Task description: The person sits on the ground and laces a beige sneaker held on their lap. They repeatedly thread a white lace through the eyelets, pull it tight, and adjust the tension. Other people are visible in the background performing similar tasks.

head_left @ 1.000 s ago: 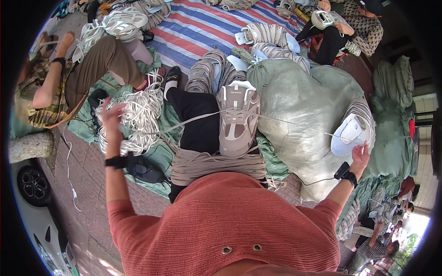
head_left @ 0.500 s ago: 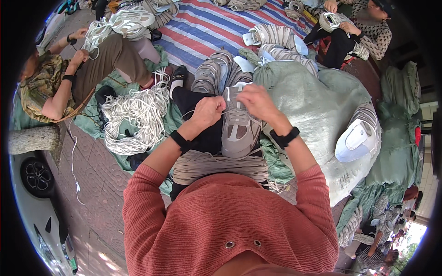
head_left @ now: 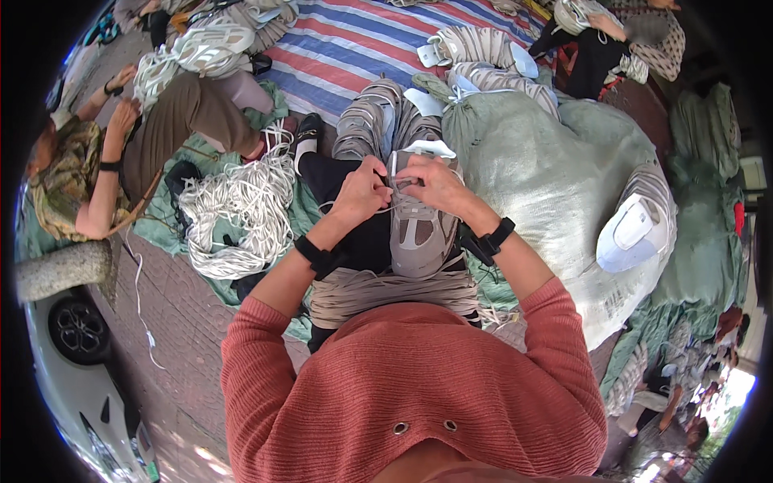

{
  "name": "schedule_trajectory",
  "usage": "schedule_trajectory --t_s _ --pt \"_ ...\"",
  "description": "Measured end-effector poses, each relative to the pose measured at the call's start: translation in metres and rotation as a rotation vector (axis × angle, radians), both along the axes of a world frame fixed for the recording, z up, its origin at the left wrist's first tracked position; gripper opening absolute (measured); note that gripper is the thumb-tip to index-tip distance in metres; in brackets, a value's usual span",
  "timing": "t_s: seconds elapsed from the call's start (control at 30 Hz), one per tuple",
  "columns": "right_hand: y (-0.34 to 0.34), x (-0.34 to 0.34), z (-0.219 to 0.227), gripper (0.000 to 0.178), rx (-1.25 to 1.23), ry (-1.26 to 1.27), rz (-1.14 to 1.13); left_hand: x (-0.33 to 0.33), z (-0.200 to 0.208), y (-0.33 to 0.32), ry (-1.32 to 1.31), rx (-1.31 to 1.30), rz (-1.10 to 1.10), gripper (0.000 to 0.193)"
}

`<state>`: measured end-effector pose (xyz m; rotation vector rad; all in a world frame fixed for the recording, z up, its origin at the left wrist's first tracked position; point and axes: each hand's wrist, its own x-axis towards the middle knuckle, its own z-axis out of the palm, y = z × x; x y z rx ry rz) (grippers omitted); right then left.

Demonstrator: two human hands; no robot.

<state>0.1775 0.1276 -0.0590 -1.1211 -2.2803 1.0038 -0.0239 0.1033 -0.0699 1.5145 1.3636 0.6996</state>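
Observation:
A grey shoe upper (head_left: 420,237) lies across my lap, its toe pointing toward me and its pale tongue end away. At its left edge, my left hand (head_left: 361,193) is closed in a pinch on a thin light shoelace. My right hand (head_left: 436,187) is over the lacing area, its fingertips pinched on the lace close to the left fingertips. The upper part of the lacing is hidden under my hands. A bundle of beige laces (head_left: 394,291) lies across my lap between the shoe upper and my body.
A heap of white laces (head_left: 241,213) lies on green cloth to the left. A large pale-green sack (head_left: 539,201) stands at right, with stacked uppers (head_left: 636,229) against it. More stacked uppers (head_left: 366,121) lie ahead by a striped tarp (head_left: 346,48). Co-workers sit on both sides.
My right hand has come down and left from above the tongue, and its fingertips now meet near my left hand's. The view has shifted slightly.

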Motion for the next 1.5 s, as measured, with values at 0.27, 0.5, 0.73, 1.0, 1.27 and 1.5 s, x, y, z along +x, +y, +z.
schedule_trajectory --t_s 0.27,0.5,0.73,1.0,1.27,1.5 --pt "0.005 -0.004 -0.013 0.011 0.038 -0.015 0.026 -0.013 0.020 -0.005 -0.002 0.123 -0.178 0.024" --pt "0.013 -0.009 -0.006 0.013 0.062 -0.244 0.097 -0.011 0.017 -0.014 0.388 0.613 -0.436 0.024" --pt "0.016 -0.019 -0.019 0.017 0.114 -0.074 0.040 -0.014 0.014 -0.005 0.374 0.680 -0.435 0.007" --pt "0.020 -0.009 -0.018 0.018 0.103 -0.048 0.134 -0.012 0.019 -0.004 0.356 0.622 -0.498 0.006" --pt "0.017 -0.012 -0.023 0.022 0.058 0.047 0.108 -0.010 0.028 -0.009 0.365 0.723 -0.437 0.007" --pt "0.006 -0.009 -0.025 0.017 0.120 0.091 0.012 -0.010 0.034 0.005 0.514 0.747 -0.588 0.009"
